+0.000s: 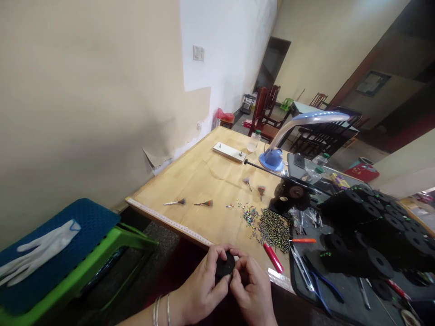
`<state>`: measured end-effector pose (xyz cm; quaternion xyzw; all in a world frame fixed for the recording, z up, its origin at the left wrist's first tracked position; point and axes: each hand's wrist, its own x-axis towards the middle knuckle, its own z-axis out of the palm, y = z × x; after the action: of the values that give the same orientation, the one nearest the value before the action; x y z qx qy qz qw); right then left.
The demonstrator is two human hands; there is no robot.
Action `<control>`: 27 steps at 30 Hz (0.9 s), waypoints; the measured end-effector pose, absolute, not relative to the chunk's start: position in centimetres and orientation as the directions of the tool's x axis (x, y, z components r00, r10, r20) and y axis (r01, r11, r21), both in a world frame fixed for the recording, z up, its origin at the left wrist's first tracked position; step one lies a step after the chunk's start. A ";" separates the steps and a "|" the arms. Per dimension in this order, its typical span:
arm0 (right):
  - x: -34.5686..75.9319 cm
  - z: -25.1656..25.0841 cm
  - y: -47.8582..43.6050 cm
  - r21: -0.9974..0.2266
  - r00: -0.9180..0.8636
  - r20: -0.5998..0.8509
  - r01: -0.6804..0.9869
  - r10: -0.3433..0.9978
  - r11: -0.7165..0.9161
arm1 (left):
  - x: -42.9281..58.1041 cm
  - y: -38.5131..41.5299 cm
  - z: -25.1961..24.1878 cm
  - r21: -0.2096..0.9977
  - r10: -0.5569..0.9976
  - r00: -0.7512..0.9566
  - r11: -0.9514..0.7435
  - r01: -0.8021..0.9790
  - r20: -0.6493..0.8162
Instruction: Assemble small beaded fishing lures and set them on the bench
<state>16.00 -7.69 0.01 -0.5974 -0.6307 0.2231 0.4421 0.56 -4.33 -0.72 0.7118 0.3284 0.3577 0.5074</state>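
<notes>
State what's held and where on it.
A round black piece: the left hand grips its rim; the right hand has fingertips at its right edge.

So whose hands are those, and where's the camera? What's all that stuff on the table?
There's no machine arm here, just a person with bare hands. The one camera is worn on their head, looking forward and down. Their left hand holds a round black piece, and their right hand has its fingers closed at the piece's edge. On the wooden table lie a heap of tiny striped bits, some little brush-like bundles and a red stick-like thing. A blue lamp stands farther back. Over on the right are thick black rolls.
</notes>
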 end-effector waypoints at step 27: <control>17.1 0.5 -8.0 -0.931 0.041 0.162 0.339 0.986 0.138 | 0.8 -4.2 -0.1 0.968 0.830 0.528 -0.244 0.052 0.180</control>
<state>17.13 -8.02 0.53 -0.5548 -0.5969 0.3508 0.4613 0.76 -4.18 -0.08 0.6972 0.3162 0.3685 0.5274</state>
